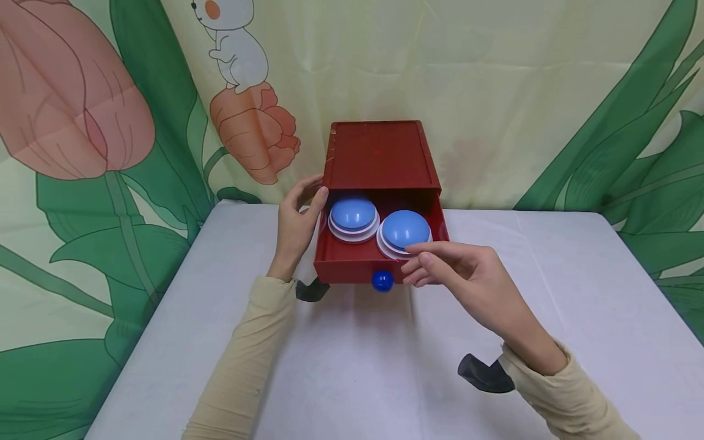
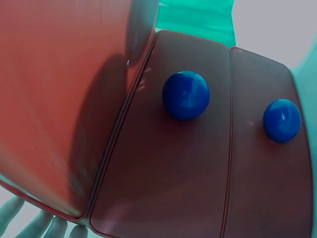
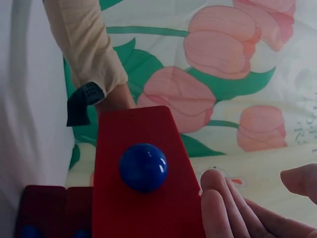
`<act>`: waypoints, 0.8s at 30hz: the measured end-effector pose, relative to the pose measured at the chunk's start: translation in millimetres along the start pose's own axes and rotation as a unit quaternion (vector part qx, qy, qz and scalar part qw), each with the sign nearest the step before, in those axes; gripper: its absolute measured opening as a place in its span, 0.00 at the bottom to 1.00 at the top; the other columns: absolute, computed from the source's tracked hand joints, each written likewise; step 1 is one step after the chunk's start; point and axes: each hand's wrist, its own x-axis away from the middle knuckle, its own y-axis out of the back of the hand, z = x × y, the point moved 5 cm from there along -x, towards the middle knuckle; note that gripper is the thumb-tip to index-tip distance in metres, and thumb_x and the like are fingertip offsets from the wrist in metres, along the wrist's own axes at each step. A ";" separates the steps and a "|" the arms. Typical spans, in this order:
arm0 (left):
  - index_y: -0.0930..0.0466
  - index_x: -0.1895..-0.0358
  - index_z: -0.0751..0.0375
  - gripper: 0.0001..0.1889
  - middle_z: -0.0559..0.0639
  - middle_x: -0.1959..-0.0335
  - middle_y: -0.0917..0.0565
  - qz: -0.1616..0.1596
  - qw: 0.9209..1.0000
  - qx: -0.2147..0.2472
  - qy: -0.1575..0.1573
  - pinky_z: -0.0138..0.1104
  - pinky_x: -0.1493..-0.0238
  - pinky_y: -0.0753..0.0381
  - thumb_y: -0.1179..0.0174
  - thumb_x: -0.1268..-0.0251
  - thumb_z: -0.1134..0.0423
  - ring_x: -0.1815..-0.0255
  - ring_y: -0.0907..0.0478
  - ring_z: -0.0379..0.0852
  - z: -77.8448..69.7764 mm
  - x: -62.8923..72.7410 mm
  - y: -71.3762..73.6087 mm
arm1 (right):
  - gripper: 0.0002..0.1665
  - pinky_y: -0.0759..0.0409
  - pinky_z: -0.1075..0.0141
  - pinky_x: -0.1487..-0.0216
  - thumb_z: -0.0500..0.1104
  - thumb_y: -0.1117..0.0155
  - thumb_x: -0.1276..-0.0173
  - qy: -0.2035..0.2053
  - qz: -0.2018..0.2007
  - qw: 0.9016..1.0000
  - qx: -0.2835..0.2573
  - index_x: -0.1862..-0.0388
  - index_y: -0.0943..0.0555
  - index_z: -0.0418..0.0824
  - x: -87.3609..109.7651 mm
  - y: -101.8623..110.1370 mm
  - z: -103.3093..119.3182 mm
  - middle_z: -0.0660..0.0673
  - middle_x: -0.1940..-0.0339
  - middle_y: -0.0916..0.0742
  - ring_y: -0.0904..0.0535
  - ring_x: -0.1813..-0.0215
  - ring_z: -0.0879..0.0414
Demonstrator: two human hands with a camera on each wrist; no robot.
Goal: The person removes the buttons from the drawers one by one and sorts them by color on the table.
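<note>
A red cabinet point(image 1: 379, 156) stands at the far side of the table with its top drawer point(image 1: 343, 272) pulled out. Inside lie two round things with blue domes on white bases, one at the left point(image 1: 353, 214) and one nearer the front right point(image 1: 406, 230). My left hand point(image 1: 297, 223) rests against the cabinet's left side, thumb near the front corner. My right hand point(image 1: 459, 269) is at the drawer's front right, fingers extended by the front wall and overlapping the right dome's edge; contact is unclear. A blue knob point(image 3: 143, 167) sits on the drawer front.
Below the open drawer are two more drawer fronts, with an upper blue knob point(image 2: 185, 95) and a lower blue knob point(image 2: 282, 120). White cloth covers the table point(image 1: 357, 379). A printed curtain point(image 1: 484, 104) hangs directly behind the cabinet.
</note>
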 end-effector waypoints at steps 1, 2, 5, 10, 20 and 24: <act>0.24 0.35 0.57 0.20 0.53 0.40 0.19 0.001 1.000 0.000 0.003 0.31 0.49 0.18 0.42 0.27 0.58 0.42 0.22 0.45 -1.0 0.2 -0.1 | 0.17 0.14 0.62 0.52 0.38 0.44 0.24 0.003 -0.001 1.000 -0.005 0.43 0.20 0.31 -0.9 0.8 1.4 0.44 0.59 0.10 0.11 0.60 0.50; 0.24 0.35 0.59 0.20 0.55 0.40 0.19 0.001 1.000 0.000 0.006 0.30 0.49 0.18 0.42 0.27 0.59 0.41 0.22 0.47 -2.5 0.5 -0.2 | 0.17 0.14 0.61 0.52 0.38 0.43 0.24 0.005 -0.003 1.000 -0.006 0.43 0.20 0.31 -1.9 1.7 2.8 0.43 0.59 0.10 0.11 0.59 0.49; 0.25 0.35 0.65 0.20 0.60 0.40 0.20 0.003 1.000 -0.004 0.012 0.29 0.50 0.19 0.44 0.27 0.63 0.41 0.22 0.51 -17.2 3.9 -1.0 | 0.16 0.14 0.62 0.53 0.39 0.42 0.25 0.013 -0.009 1.000 0.008 0.43 0.19 0.32 -4.8 4.5 7.0 0.44 0.60 0.10 0.11 0.59 0.49; 0.26 0.36 0.69 0.20 0.63 0.40 0.20 0.005 1.000 -0.008 0.016 0.28 0.50 0.19 0.44 0.27 0.65 0.41 0.22 0.52 -35.2 8.2 -1.3 | 0.17 0.15 0.66 0.52 0.40 0.38 0.27 0.018 -0.028 0.999 0.043 0.44 0.18 0.35 -10.9 10.8 10.6 0.46 0.58 0.10 0.12 0.57 0.50; 0.26 0.35 0.69 0.20 0.62 0.40 0.20 0.008 1.000 -0.003 0.018 0.28 0.50 0.19 0.44 0.27 0.64 0.41 0.22 0.51 -34.5 8.3 -0.7 | 0.18 0.19 0.73 0.47 0.39 0.31 0.34 0.050 -0.045 0.992 0.102 0.45 0.17 0.40 -25.9 20.3 7.7 0.48 0.48 0.13 0.15 0.52 0.56; 0.26 0.36 0.69 0.20 0.63 0.40 0.20 0.008 1.000 -0.005 0.017 0.29 0.50 0.18 0.44 0.27 0.65 0.42 0.22 0.52 -34.9 8.6 -0.9 | 0.20 0.21 0.73 0.43 0.37 0.28 0.36 0.061 -0.042 0.991 0.111 0.45 0.17 0.39 -31.3 19.8 3.5 0.44 0.47 0.14 0.15 0.52 0.53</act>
